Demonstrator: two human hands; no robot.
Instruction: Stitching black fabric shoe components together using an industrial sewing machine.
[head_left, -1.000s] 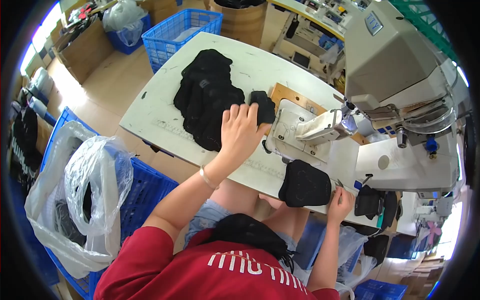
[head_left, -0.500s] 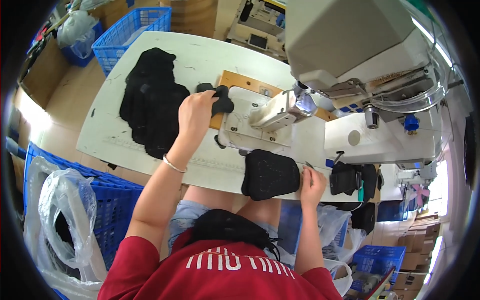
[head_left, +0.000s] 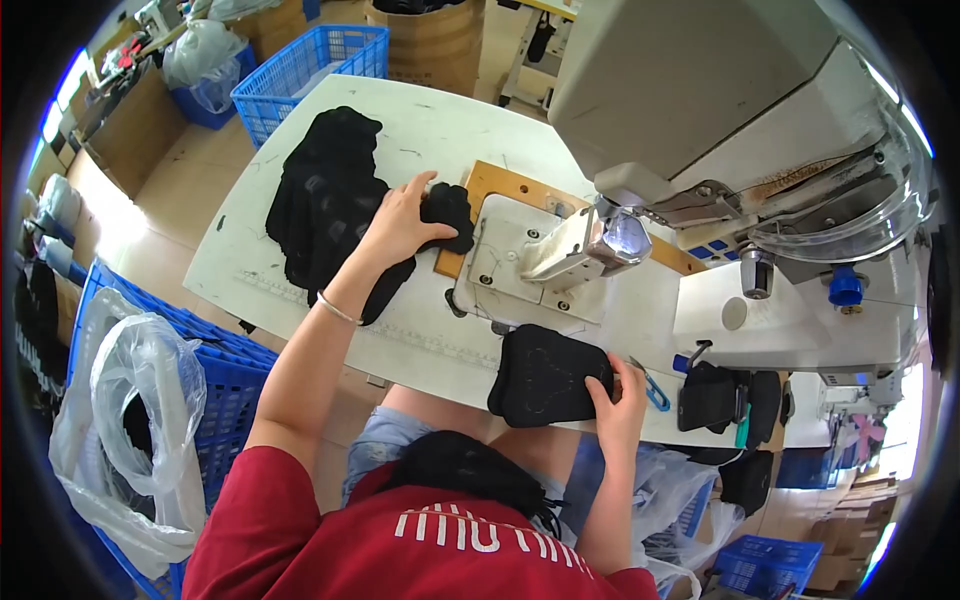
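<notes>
Spreading wide, the left hand sets its thumb against a small black fabric piece, which lies just right of those fingers; whether it is gripped, I cannot tell. A heap of black fabric sits directly left of the same fingers, running partly beneath the wrist, on the white tabletop. Right of the left fingers, past the small piece, come a wooden board, a pale plate and a large grey sewing machine. The right hand is at the right end of a black fabric stack: its thumb lies on top, the other fingers slightly parted from it along the edge, and how firmly they close cannot be told. Blue-handled snips lie just right of the right fingers. Well beyond the left fingers stands a blue basket.
</notes>
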